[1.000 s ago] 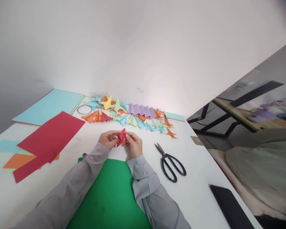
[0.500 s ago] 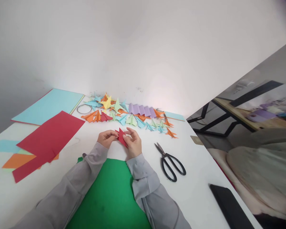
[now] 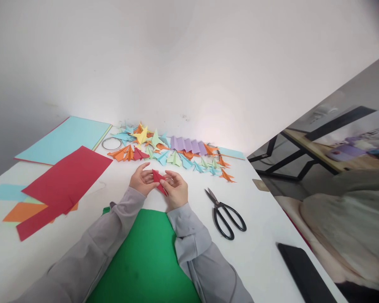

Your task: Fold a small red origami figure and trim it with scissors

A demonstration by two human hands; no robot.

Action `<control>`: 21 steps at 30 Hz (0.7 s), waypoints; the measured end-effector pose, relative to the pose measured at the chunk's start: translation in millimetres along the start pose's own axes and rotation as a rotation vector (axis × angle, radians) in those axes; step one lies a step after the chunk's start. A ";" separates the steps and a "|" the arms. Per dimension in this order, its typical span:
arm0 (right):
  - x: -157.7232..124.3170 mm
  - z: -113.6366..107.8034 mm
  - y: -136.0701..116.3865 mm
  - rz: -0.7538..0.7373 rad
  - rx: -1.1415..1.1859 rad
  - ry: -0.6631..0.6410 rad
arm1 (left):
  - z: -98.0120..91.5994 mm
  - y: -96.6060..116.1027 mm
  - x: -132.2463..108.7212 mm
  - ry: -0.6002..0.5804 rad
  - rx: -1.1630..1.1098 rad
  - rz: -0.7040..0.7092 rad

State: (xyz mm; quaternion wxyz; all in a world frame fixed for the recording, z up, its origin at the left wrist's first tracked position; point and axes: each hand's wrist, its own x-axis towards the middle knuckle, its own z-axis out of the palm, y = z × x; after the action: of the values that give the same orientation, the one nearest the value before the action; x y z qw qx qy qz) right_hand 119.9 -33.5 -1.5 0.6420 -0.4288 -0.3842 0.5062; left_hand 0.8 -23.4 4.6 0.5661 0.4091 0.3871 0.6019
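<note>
The left hand (image 3: pixel 141 180) and the right hand (image 3: pixel 177 190) meet above the white surface (image 3: pixel 262 252), both grasping one small red folded paper (image 3: pixel 158 179). The left hand pinches its left side, index finger raised and spread away; the right hand presses a thumb on it, with the other fingers curled behind. The paper is tilted, a pointed end up to the left, its lower end down by the right thumb. Both forearms wear grey sleeves (image 3: pixel 191 240), and green material (image 3: pixel 145 261) lies between them.

Beyond the hands, folded paper shapes (image 3: pixel 174 159) in orange, blue, green, yellow and red crowd along the wall (image 3: pixel 189 75), with a purple pleated paper (image 3: pixel 188 145) among them. Left of this row lie a thin ring (image 3: pixel 111 144) and a light blue sheet (image 3: pixel 63 141); nearer is a large red sheet (image 3: pixel 68 176), overlapping smaller orange, blue and green pieces (image 3: pixel 23 211). To the right of the right hand rest black-handled scissors (image 3: pixel 219 205), blades slightly parted. A black flat object (image 3: pixel 305 275) lies near the surface's right edge.
</note>
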 end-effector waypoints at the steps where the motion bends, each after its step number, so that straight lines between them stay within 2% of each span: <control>1: -0.1 0.3 -0.3 -0.001 -0.003 -0.008 | -0.5 -0.2 0.2 -0.008 0.005 -0.007; 7: -2.1 1.4 0.1 0.038 -0.075 -0.042 | -3.9 3.6 -0.3 -0.065 0.067 -0.055; 14: -1.6 -0.2 -1.5 0.069 -0.052 0.030 | -2.7 2.0 1.0 0.009 0.084 -0.096; 17: -2.4 0.3 -3.1 0.065 -0.054 0.018 | -3.8 2.4 1.5 0.010 0.065 -0.121; 21: -4.4 1.6 -5.7 0.047 -0.148 -0.060 | -4.4 4.3 1.7 0.034 0.019 -0.103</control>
State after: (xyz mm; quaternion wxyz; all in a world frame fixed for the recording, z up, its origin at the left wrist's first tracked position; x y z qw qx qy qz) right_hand 119.4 -38.2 4.1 0.5845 -0.4687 -0.4295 0.5042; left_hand -5.0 -22.0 7.1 0.5857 0.3835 0.4229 0.5754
